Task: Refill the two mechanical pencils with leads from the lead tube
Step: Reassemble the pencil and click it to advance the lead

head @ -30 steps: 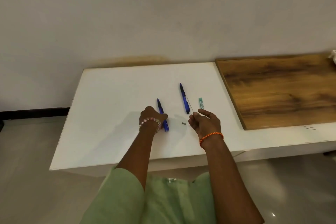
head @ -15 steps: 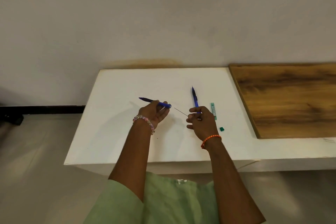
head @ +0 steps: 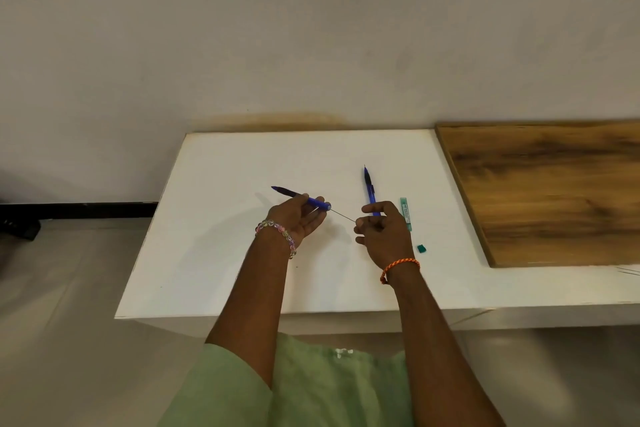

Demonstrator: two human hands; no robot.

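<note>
My left hand (head: pixel 300 218) holds a blue mechanical pencil (head: pixel 300 198) above the white table (head: pixel 221 253), tip pointing left, rear end toward the right. My right hand (head: pixel 382 230) pinches a thin grey lead (head: pixel 343 215) whose far end touches the pencil's rear opening. A second blue pencil (head: pixel 369 189) lies on the table behind my right hand, tip pointing away. The green lead tube (head: pixel 406 213) lies just right of that hand, with its small green cap (head: pixel 421 248) loose on the table nearby.
A brown wooden board (head: pixel 547 191) covers the table's right part. A plain wall stands directly behind the table. The table's front edge runs close to my body, above a pale tiled floor (head: pixel 69 288).
My left hand lifted the left pencil off the table and turned it sideways. My right hand brought the lead up until its end met the pencil's rear.
</note>
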